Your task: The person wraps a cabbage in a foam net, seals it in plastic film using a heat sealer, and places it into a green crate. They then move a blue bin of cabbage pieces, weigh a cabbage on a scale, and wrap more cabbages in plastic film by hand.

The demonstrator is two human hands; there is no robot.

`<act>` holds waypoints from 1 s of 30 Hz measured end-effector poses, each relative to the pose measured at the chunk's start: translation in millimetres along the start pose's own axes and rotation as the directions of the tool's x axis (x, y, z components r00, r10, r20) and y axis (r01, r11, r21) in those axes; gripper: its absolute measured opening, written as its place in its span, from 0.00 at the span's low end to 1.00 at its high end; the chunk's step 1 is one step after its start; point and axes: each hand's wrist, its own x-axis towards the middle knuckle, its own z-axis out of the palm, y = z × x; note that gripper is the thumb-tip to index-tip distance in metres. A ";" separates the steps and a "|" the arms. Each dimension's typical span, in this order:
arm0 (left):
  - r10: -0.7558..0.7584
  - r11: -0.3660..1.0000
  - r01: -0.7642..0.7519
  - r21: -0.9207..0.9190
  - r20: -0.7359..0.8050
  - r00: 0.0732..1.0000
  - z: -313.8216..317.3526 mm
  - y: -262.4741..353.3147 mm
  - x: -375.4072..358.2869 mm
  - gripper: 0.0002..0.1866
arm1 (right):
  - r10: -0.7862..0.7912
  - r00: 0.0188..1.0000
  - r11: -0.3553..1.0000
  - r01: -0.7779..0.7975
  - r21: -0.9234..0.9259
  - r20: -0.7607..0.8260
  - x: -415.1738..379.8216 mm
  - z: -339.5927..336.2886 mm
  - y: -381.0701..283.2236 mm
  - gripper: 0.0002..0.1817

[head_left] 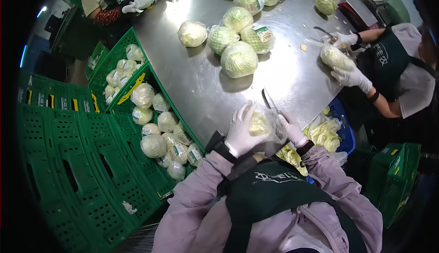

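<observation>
My left hand [243, 133], in a white glove, is closed around the side of a pale cabbage [258, 124] at the near edge of the metal table. Clear plastic wrap [275, 127] hangs loosely about the cabbage on its right side. My right hand [292, 130], also gloved, grips a knife [270, 101] whose blade points up and away over the table. The right fingers are right at the plastic, and the knife's handle is hidden in them. Beyond my hands a group of wrapped cabbages [239, 60] rests on the table.
Green crates [155, 81] with wrapped cabbages stand along the table's left edge. Loose leaves [323, 131] fill a blue basket [344, 124] at my right. On the right, a co-worker's gloved hands [350, 74] hold a cabbage and a knife. Another person's gloved hand [139, 3] is at far left.
</observation>
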 end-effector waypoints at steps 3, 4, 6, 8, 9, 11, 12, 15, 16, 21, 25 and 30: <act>0.024 0.992 -0.054 0.111 0.254 0.967 5.4 -28.6 -2.8 0.37 | -0.114 0.986 0.989 0.124 0.082 -0.119 -12.4 -2.3 -2.1 0.19; 0.004 0.994 -0.033 0.107 0.256 0.967 4.5 -26.4 -3.8 0.35 | -0.102 0.984 0.983 0.123 0.136 -0.146 -24.9 -3.3 -25.1 0.19; 0.008 0.992 -0.035 0.120 0.214 0.977 8.5 -21.2 -6.7 0.30 | -0.168 0.976 0.986 0.167 -0.016 -0.135 -52.2 8.4 -58.3 0.19; 0.022 0.990 -0.045 0.132 0.173 0.985 10.8 -22.6 -8.8 0.25 | -0.438 0.890 0.861 0.376 -0.342 -0.124 -62.9 25.1 -62.1 0.16; 0.040 0.996 -0.050 0.075 0.133 0.990 13.4 -29.4 -10.8 0.19 | -0.438 0.889 0.863 0.374 -0.339 -0.134 -58.4 22.3 -48.6 0.16; 0.060 0.998 -0.062 0.019 0.092 0.994 12.6 -29.5 -12.6 0.13 | 0.025 0.999 1.000 -0.025 -0.001 0.045 -43.9 13.2 -15.8 0.11; -0.005 0.999 0.005 -0.048 0.005 1.000 8.2 -23.0 -12.0 0.10 | 0.057 0.998 0.979 -0.061 0.195 0.027 -42.3 11.7 -21.1 0.04; -0.067 0.986 0.042 -0.161 -0.155 0.986 5.4 -25.2 -19.9 0.06 | 0.200 0.980 0.861 -0.173 0.479 -0.006 -40.3 9.5 -48.2 0.04; -0.356 0.835 0.303 -0.460 -0.030 0.934 2.8 -23.9 -23.2 0.05 | 0.200 0.980 0.861 -0.173 0.479 -0.005 -36.6 9.9 -50.3 0.04; -0.510 -0.249 0.538 -0.805 0.581 0.634 -20.0 -21.5 -34.1 0.04 | 0.255 0.924 0.459 -0.376 0.805 0.285 -12.7 -4.3 -33.4 0.09; -0.276 -0.256 0.664 -0.702 0.711 0.646 -41.3 -27.2 -30.4 0.05 | 0.357 0.879 0.398 -0.450 0.799 0.317 -11.7 0.5 -57.8 0.09; -0.220 -0.196 0.734 -0.651 0.758 0.614 -72.2 -47.4 -30.0 0.10 | 0.261 0.902 0.734 -0.417 0.536 0.345 -11.1 -18.9 -73.0 0.06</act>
